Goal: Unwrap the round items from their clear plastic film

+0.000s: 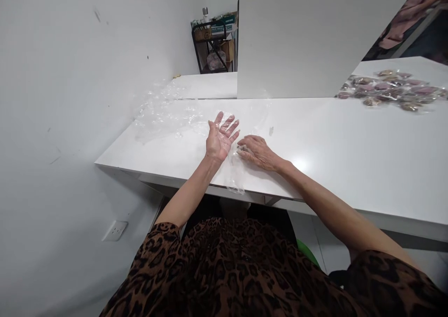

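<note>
My left hand (221, 137) is raised a little over the white table (332, 140), palm up with the fingers spread, and appears to be inside a thin clear plastic glove or film. My right hand (257, 151) lies palm down just right of it, fingers pinching a clear plastic bag (235, 175) that hangs over the table's front edge. A heap of clear plastic bags (164, 114) lies on the table's far left, beyond my left hand.
Several sealed packets with purple and brown contents (388, 89) lie at the table's far right. A white partition (301, 37) stands behind the table. A black rack with boxes (214, 39) is in the back. A wall runs along the left.
</note>
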A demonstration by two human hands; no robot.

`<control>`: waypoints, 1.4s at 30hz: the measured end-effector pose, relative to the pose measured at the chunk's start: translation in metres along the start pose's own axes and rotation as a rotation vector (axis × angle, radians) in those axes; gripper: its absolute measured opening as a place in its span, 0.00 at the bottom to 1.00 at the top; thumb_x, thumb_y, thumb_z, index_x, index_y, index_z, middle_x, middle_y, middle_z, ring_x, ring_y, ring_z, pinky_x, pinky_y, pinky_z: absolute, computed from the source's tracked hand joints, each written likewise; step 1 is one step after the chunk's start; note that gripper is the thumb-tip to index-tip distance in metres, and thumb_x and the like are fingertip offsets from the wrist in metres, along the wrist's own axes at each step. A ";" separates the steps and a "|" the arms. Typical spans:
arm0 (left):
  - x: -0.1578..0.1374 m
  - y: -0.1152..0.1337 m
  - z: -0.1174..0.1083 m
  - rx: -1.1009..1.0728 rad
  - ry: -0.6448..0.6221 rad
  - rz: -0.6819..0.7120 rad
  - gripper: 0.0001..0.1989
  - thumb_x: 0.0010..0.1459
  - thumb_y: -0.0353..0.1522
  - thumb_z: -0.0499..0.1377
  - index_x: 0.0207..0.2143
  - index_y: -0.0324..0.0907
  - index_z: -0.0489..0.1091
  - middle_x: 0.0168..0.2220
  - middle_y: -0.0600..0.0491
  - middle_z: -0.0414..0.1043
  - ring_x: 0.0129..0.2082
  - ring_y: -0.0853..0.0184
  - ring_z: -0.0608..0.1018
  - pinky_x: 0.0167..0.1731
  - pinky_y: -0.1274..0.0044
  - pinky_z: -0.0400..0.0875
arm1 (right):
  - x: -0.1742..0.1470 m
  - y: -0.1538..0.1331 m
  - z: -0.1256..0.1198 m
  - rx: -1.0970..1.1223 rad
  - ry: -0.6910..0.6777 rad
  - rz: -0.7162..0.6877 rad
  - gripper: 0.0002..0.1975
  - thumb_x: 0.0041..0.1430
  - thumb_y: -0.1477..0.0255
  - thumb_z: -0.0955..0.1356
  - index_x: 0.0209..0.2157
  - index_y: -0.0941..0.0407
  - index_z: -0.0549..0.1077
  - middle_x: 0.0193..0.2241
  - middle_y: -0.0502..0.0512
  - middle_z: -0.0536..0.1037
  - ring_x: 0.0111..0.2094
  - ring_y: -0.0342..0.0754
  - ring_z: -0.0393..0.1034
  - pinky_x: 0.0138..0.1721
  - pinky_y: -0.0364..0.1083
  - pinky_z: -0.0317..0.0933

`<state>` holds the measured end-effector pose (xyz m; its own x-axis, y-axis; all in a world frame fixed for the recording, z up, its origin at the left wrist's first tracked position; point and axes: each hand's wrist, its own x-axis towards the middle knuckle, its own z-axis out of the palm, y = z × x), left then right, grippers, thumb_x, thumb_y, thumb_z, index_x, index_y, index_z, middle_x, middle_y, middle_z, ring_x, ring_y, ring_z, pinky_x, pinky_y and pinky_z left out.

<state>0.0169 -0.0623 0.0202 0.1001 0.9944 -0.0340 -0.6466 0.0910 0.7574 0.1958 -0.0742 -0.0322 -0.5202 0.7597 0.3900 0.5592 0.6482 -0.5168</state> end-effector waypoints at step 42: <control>-0.007 0.019 -0.067 -0.148 0.120 0.072 0.25 0.71 0.53 0.49 0.62 0.55 0.70 0.58 0.49 0.77 0.63 0.60 0.76 0.64 0.62 0.71 | -0.080 -0.010 -0.038 -0.470 0.207 0.242 0.24 0.70 0.52 0.62 0.55 0.53 0.74 0.56 0.64 0.78 0.62 0.66 0.65 0.62 0.69 0.58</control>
<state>-0.0472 -0.0642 -0.0090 -0.0360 0.9971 -0.0674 -0.7541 0.0171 0.6565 0.2561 -0.1399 -0.0296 -0.2312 0.8528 0.4682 0.8984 0.3718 -0.2336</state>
